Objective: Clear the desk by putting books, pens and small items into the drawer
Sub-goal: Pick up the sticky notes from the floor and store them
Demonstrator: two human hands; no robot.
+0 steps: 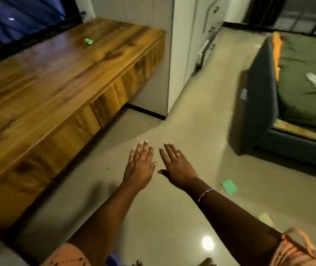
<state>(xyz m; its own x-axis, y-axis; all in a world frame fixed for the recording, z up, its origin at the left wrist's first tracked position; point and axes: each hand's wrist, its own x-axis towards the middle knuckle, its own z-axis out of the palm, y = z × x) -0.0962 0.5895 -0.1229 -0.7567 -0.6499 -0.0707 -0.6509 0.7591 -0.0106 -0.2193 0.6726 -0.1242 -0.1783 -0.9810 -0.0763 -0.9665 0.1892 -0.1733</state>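
Note:
The long wooden desk runs along the left under a window. Its top carries only a small crumpled green item near the far end. The drawer fronts on its side are closed. My left hand and my right hand are stretched out side by side over the floor, to the right of the desk, palms down and fingers straight. Neither hand holds anything. The right hand wears a ring, and a bracelet sits on its wrist.
A green paper lies on the tiled floor right of my right arm, and a pale yellowish one lies nearer me. A bed with a dark green sheet stands at the right. A white wardrobe stands beyond the desk.

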